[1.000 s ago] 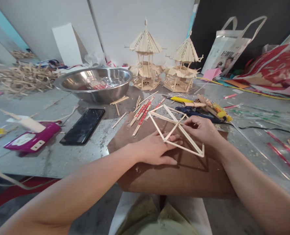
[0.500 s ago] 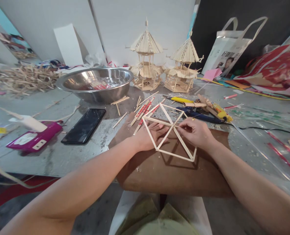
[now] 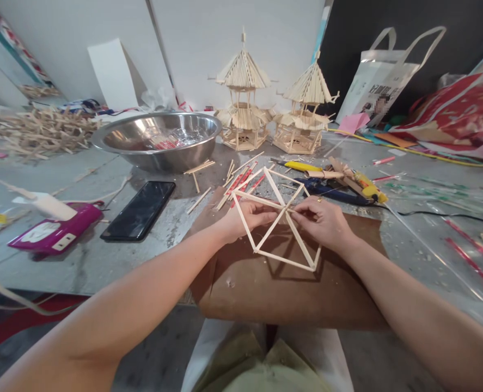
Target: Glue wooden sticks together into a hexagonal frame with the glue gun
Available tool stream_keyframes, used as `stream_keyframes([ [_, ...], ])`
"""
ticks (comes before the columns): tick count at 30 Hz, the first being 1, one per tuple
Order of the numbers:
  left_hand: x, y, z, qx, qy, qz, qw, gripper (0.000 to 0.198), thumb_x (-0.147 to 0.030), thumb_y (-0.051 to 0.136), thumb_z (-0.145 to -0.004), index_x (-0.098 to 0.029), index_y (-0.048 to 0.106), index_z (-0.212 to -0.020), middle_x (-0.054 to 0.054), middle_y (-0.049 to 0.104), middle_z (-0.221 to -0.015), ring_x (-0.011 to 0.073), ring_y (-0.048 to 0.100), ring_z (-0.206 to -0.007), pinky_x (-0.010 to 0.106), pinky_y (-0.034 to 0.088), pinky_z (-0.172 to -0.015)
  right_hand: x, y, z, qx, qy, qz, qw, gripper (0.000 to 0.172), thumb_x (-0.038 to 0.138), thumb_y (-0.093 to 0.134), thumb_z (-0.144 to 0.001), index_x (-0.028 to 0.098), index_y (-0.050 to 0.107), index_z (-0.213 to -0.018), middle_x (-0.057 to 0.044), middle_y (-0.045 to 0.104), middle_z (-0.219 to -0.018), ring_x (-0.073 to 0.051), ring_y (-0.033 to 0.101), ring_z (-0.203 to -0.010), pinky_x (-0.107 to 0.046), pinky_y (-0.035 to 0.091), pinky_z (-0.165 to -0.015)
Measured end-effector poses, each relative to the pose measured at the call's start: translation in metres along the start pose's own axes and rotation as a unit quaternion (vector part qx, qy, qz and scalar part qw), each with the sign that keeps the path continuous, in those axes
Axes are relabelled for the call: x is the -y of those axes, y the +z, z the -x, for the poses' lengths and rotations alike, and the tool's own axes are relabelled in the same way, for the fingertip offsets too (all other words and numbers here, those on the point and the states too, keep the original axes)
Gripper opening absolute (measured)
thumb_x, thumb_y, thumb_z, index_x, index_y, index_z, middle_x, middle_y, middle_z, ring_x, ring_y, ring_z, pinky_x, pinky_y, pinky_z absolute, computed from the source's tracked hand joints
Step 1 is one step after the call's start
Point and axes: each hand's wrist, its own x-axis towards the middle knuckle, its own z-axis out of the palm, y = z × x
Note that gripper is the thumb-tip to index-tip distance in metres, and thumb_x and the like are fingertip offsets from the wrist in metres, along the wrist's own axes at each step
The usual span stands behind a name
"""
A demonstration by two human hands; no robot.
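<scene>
A hexagonal frame of thin wooden sticks, with spokes meeting at a hub, is held tilted above a brown sheet. My left hand reaches behind its left side, thumb and fingers pinched together just left of the hub. From the right, my right hand pinches the frame beside the hub; its fingertips partly hide the sticks there. Loose sticks and red-wrapped sticks lie behind the frame. A dark blue tool with a yellow end rests beyond my right hand.
Two stick-built pavilions stand at the back beside a steel bowl. A black phone and a purple device with a cable lie at left. A yellow cutter, a pile of sticks and a white bag are around.
My left hand has gone from lying flat with fingers spread under the frame to a pinch near the hub. The frame has shifted slightly left, and my right hand slightly with it.
</scene>
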Motion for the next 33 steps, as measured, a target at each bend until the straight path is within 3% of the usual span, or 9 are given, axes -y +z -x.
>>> stream_keyframes([
  [10,0.007,0.0,0.0,-0.086,-0.036,-0.055,0.994,0.023,-0.036,0.061,-0.064,-0.015,0.061,-0.072,-0.002,0.058,-0.061,0.009,0.053,-0.056,0.019,0.041,-0.052,0.008,0.002,0.001,0.033,0.004,-0.027,0.999,0.012,0.026,0.05,-0.075,0.02,0.06,-0.071,-0.002,0.06,-0.069,-0.013,0.053,-0.065,-0.024,0.039,-0.059],
  [17,0.002,0.004,-0.002,-0.07,-0.017,0.034,0.997,0.026,-0.038,0.066,-0.056,-0.013,0.06,-0.062,-0.003,0.052,-0.05,0.0063,0.046,-0.047,0.018,0.036,-0.045,0.01,0.001,0.0,0.028,0.031,-0.054,0.998,0.013,0.029,0.052,-0.075,0.019,0.06,-0.07,-0.003,0.06,-0.069,-0.013,0.053,-0.064,-0.023,0.039,-0.057],
  [21,0.001,0.003,-0.002,-0.064,-0.012,0.041,0.997,0.021,-0.033,0.066,-0.058,-0.013,0.061,-0.064,-0.002,0.054,-0.053,0.0058,0.048,-0.048,0.017,0.039,-0.046,0.011,0.003,0.0,0.016,0.077,-0.125,0.989,0.015,0.032,0.055,-0.072,0.018,0.06,-0.069,-0.003,0.059,-0.069,-0.013,0.053,-0.063,-0.024,0.04,-0.057],
  [26,0.001,0.004,-0.001,-0.105,-0.049,0.021,0.993,0.02,-0.03,0.064,-0.062,-0.013,0.063,-0.071,0.0,0.058,-0.057,0.0075,0.052,-0.051,0.019,0.044,-0.051,0.014,0.006,0.0,0.037,0.196,-0.285,0.938,0.024,0.04,0.059,-0.066,0.016,0.058,-0.069,0.0,0.057,-0.061,-0.01,0.049,-0.05,-0.023,0.04,-0.047],
  [33,-0.004,0.006,0.0,-0.117,-0.056,0.012,0.991,0.017,-0.028,0.062,-0.064,-0.013,0.061,-0.072,-0.002,0.058,-0.057,0.0055,0.052,-0.05,0.019,0.045,-0.054,0.016,0.0,-0.005,0.068,0.295,-0.396,0.867,0.025,0.039,0.064,-0.06,0.017,0.056,-0.067,0.003,0.053,-0.051,-0.008,0.046,-0.04,-0.021,0.038,-0.04],
])
